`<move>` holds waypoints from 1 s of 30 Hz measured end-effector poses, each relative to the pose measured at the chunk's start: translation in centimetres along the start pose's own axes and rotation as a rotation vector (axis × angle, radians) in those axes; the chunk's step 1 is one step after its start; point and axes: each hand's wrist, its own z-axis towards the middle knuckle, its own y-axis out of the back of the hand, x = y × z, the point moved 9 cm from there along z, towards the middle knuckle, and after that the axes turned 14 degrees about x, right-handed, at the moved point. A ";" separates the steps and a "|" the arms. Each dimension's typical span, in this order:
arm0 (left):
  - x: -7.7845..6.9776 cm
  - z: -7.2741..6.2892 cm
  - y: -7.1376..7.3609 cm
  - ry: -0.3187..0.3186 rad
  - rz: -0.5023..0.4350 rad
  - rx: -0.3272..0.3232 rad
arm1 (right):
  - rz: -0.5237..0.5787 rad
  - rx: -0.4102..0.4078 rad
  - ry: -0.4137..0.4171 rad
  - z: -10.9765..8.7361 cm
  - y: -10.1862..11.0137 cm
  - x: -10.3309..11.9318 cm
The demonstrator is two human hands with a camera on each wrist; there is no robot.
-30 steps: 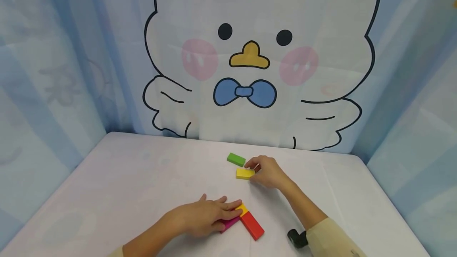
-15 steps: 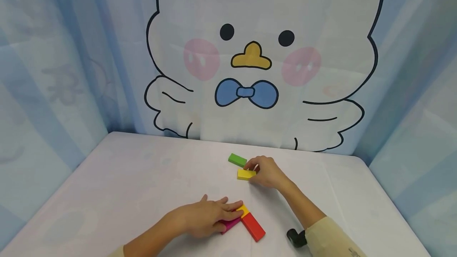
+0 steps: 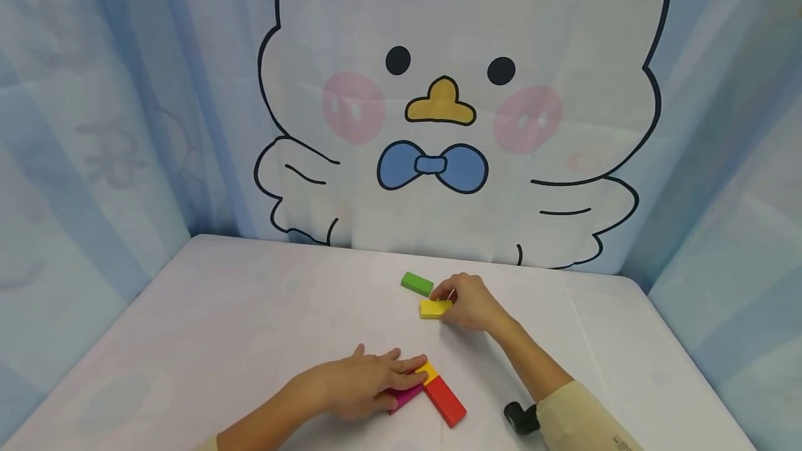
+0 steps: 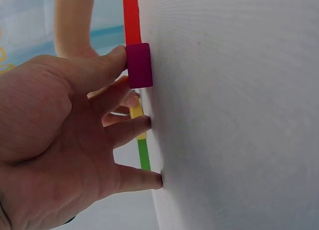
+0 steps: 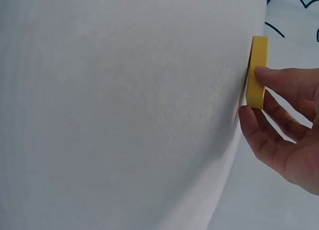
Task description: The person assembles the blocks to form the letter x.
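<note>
My right hand (image 3: 470,303) pinches one end of a yellow rectangular block (image 3: 431,309) between thumb and fingers, low on the white table; the right wrist view shows the thumb on its face (image 5: 256,90). My left hand (image 3: 360,385) spreads nearly straight fingers over a magenta block (image 3: 407,397) and an orange block (image 3: 429,372). Its thumb touches the magenta block (image 4: 139,65), and its outer fingertips rest on the table. The left hand partly hides both blocks. A red block (image 3: 446,402) lies angled against the orange one, its upper end near the magenta block.
A green block (image 3: 416,284) lies just behind the yellow block. A black elbow-shaped object (image 3: 521,418) sits beside my right sleeve. Cloth curtains printed with a cartoon bird (image 3: 432,221) enclose the white table (image 3: 250,312) at the back and sides.
The yellow block has slid very slightly to the right with my right hand on it. My left hand and the other blocks keep their places; the head view shifts slightly.
</note>
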 end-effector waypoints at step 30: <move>0.1 0.0 0.0 0.010 -0.007 -0.009 | 0.004 0.057 -0.004 -1.6 0.3 0.5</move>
